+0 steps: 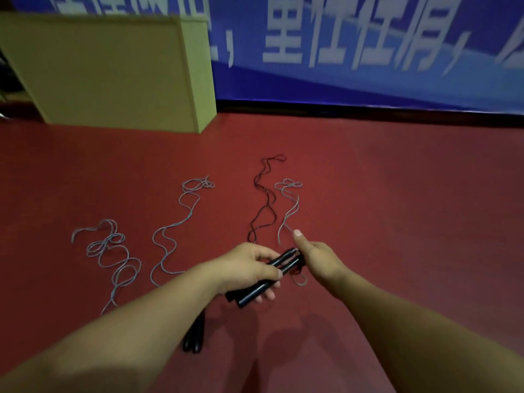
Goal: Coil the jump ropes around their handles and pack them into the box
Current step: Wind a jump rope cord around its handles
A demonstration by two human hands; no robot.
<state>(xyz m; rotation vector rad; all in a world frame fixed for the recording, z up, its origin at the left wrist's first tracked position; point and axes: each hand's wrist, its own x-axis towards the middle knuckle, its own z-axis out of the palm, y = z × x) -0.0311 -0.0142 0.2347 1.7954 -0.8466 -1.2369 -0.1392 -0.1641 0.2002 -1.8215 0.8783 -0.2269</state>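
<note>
My left hand [249, 268] grips a pair of black jump rope handles [263, 282] held side by side above the red floor. My right hand [314, 256] pinches a thin grey rope [289, 211] next to the handles' tips, thumb pointing up. That grey rope trails away across the floor, beside a black rope [265, 205]. Two more grey ropes lie loose on the left, one [175, 228] in long waves and one [110, 251] in tangled loops. Another pair of black handles [194, 336] lies on the floor under my left forearm. The yellowish box [113, 69] stands at the back left.
A blue banner [368, 46] with white characters runs along the wall behind, with a black skirting at its foot. The red floor [397, 194] stretches bare to the right of the ropes.
</note>
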